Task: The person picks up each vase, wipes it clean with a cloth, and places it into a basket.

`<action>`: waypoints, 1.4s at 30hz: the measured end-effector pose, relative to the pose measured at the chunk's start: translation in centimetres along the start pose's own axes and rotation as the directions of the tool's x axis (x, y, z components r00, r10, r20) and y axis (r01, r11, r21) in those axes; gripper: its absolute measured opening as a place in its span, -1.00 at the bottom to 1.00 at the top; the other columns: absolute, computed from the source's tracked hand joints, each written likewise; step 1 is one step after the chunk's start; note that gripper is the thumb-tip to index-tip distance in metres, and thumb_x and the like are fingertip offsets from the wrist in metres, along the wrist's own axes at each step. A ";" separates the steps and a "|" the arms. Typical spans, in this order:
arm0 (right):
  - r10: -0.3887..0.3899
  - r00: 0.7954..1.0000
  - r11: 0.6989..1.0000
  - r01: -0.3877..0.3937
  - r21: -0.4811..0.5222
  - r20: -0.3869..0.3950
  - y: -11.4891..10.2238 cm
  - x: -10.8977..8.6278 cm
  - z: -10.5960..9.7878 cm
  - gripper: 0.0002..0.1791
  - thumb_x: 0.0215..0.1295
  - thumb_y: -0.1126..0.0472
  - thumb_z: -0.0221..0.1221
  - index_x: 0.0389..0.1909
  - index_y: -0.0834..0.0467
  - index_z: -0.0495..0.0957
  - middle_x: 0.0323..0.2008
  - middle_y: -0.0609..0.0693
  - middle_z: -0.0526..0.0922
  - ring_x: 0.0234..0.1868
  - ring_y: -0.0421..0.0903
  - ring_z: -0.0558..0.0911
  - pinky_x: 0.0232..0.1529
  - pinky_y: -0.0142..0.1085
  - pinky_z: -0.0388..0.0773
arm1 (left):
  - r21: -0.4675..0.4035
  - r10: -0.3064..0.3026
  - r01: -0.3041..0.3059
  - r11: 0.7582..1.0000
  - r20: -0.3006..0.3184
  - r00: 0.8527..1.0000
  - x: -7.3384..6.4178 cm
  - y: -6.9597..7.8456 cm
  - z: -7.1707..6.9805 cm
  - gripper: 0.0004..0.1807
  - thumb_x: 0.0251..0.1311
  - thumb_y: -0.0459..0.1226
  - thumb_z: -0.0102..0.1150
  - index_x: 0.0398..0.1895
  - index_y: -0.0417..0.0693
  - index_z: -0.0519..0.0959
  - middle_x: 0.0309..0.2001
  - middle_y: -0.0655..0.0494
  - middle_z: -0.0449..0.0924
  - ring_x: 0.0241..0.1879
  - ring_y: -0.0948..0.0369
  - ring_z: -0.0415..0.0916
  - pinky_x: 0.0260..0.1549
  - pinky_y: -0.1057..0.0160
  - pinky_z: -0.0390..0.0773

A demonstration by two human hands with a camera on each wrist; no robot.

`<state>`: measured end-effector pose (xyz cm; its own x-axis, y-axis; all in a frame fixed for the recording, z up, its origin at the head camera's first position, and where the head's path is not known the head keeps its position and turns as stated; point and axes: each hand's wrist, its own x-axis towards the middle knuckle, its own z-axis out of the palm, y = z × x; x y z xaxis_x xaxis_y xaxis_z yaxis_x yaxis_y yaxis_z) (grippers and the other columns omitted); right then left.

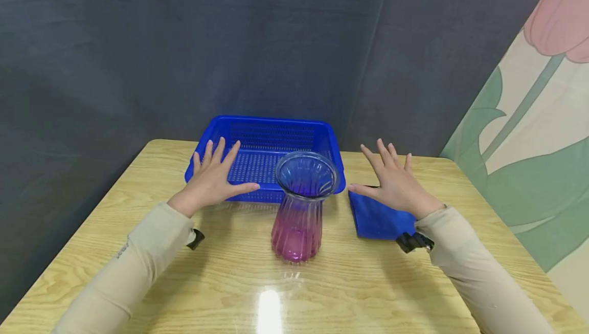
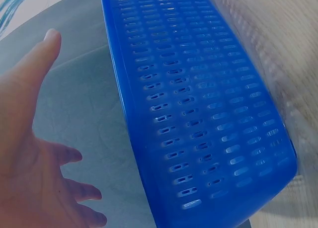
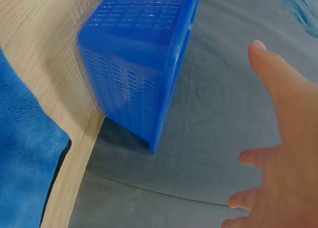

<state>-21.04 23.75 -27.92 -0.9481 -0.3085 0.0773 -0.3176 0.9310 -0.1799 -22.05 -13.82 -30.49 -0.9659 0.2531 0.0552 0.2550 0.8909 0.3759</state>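
Note:
A ribbed glass vase (image 1: 298, 221), blue at its flared rim and pink toward the base, stands upright on the table between my hands. My left hand (image 1: 209, 178) is spread in the air over the near left part of a blue perforated plastic basket (image 1: 271, 127), holding nothing. On the other side, my right hand (image 1: 393, 183) hovers with fingers spread above a folded blue cloth (image 1: 379, 221). Neither hand touches the vase. In the right wrist view, part of the vase rim (image 3: 300, 9) shows at the top right, and the cloth (image 3: 25, 148) lies at left.
The basket stands behind the vase at the back of the wooden table (image 1: 230, 283). A dark curtain (image 1: 276, 42) hangs behind the table's far edge. To the right is a cloth with a printed flower (image 1: 547, 134).

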 end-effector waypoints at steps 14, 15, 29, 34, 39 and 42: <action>-0.002 1.000 1.000 0.002 0.012 0.010 -0.3 -0.6 -0.7 0.05 0.14 -0.39 0.05 0.48 0.00 -0.22 0.46 0.31 -0.36 0.43 0.39 -0.31 0.28 0.45 -0.42 | -0.014 -0.003 0.003 1.000 0.001 1.000 -0.5 0.2 -0.5 0.19 -0.05 0.39 0.06 0.49 0.12 -0.32 0.47 -0.18 -0.57 0.41 -0.18 -0.72 0.33 -0.35 -0.56; -0.004 1.000 1.000 0.004 0.010 0.008 -0.3 -0.7 -0.8 0.06 0.14 -0.39 0.06 0.48 0.00 -0.22 0.46 0.31 -0.35 0.43 0.39 -0.30 0.29 0.45 -0.41 | -0.014 -0.001 0.001 1.000 -0.002 1.000 -0.5 0.3 -0.5 0.19 -0.05 0.39 0.06 0.49 0.11 -0.31 0.48 -0.18 -0.56 0.42 -0.17 -0.72 0.33 -0.35 -0.56; -0.056 0.998 0.998 0.055 -0.009 -0.042 -0.4 -1.3 -1.2 -0.10 0.19 -0.26 0.11 0.40 0.16 0.08 0.42 0.37 -0.02 0.39 0.39 0.04 0.33 0.37 -0.05 | -0.055 0.044 -0.048 0.997 -0.070 0.997 -1.1 0.8 -1.0 0.13 -0.04 0.35 0.11 0.48 0.05 -0.13 0.50 -0.13 -0.45 0.46 -0.13 -0.63 0.39 -0.31 -0.42; -0.084 0.995 0.996 0.083 -0.022 -0.047 -0.3 -1.6 -1.0 -0.22 0.24 -0.13 0.13 0.35 0.22 0.18 0.37 0.39 0.10 0.32 0.39 0.20 0.28 0.30 0.18 | -0.075 0.060 -0.066 0.995 -0.081 0.995 -1.3 1.2 -1.1 0.04 -0.02 0.30 0.15 0.44 -0.02 0.03 0.50 -0.15 -0.32 0.48 -0.15 -0.47 0.41 -0.29 -0.29; -0.099 0.994 0.995 0.098 -0.029 -0.038 -0.1 -1.9 -0.6 -0.33 0.27 -0.05 0.14 0.28 0.25 0.28 0.30 0.39 0.24 0.27 0.38 0.28 0.23 0.26 0.29 | -0.121 0.087 -0.094 0.988 -0.062 0.994 -1.8 1.6 -1.0 -0.02 0.02 0.26 0.15 0.41 -0.04 0.09 0.49 -0.13 -0.18 0.47 -0.14 -0.21 0.37 -0.28 0.00; -0.111 0.993 0.993 0.110 -0.034 -0.032 0.0 -2.1 -0.3 -0.40 0.28 -0.01 0.14 0.22 0.28 0.36 0.25 0.38 0.33 0.24 0.35 0.34 0.21 0.22 0.35 | -0.141 0.133 -0.140 0.980 -0.062 0.989 -2.0 1.8 -0.9 -0.08 0.07 0.20 0.16 0.40 -0.06 0.12 0.46 -0.13 -0.03 0.44 -0.11 -0.05 0.36 -0.22 0.13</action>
<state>-19.09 24.45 -27.77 -0.9059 -0.4035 0.1286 -0.4192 0.8975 -0.1371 -19.72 -13.09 -29.11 -0.9245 0.3451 0.1620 0.3789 0.7845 0.4909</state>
